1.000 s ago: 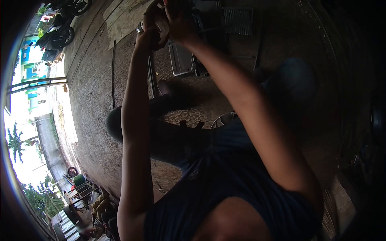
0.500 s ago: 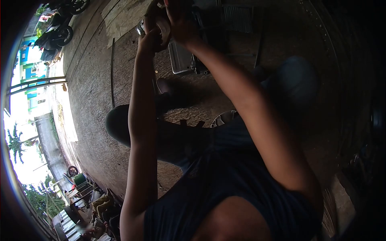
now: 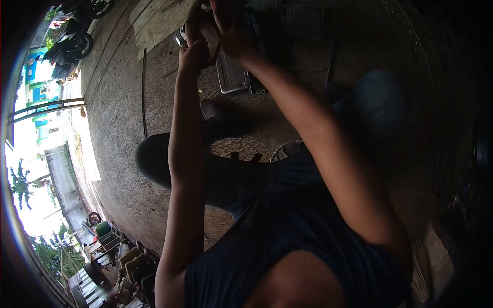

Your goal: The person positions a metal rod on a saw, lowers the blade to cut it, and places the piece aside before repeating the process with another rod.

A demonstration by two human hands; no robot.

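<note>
Both my arms reach to the top edge of the view, where my hands meet. My left hand [image 3: 192, 49] is closed around the lower side of a pale round part [image 3: 209, 35] with a dark rim. My right hand [image 3: 231, 28] grips the same part from the right and above, its fingers cut off by the frame edge. A small shiny metal piece [image 3: 179, 37] sticks out at the left of the part. Just below the hands a grey metal casing [image 3: 231, 76] lies on the ground.
I am crouched over a rough concrete floor [image 3: 118, 133], with my knees at left [image 3: 149, 156] and right [image 3: 377, 100]. A thin long rod [image 3: 143, 87] lies on the floor. Parked motorcycles [image 3: 74, 43] stand at the far left, and clutter [image 3: 123, 262] lies at the lower left.
My left forearm has swung a little to the right and its hand has shifted slightly on the round part. The right hand stays in place.
</note>
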